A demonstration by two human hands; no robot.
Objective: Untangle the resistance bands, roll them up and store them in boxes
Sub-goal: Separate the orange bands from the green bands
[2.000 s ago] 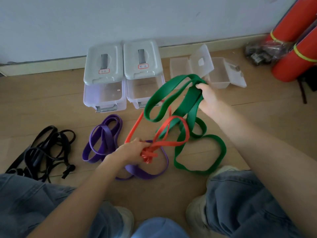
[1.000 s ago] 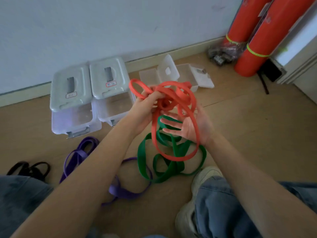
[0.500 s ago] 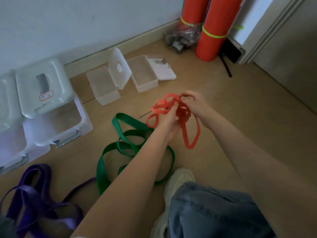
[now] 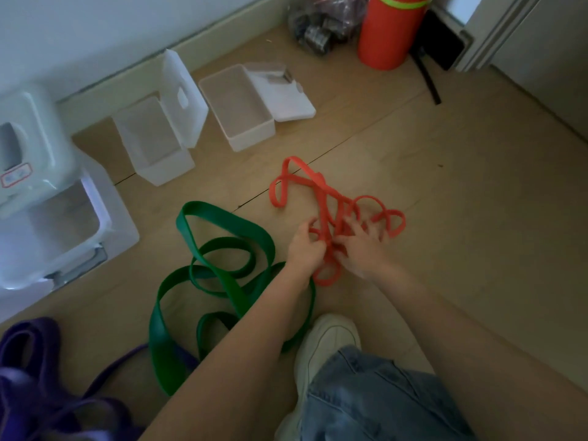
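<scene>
Both our hands work the tangled red band [image 4: 321, 198] on the floor at centre frame: left hand [image 4: 305, 249] and right hand [image 4: 359, 246] each pinch its strands. Left of them lies the green band [image 4: 222, 249], loose; two open clear boxes [image 4: 152, 138] sit upper left.

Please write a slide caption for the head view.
Both hands work a tangled red band on the floor beside the green band.
</scene>
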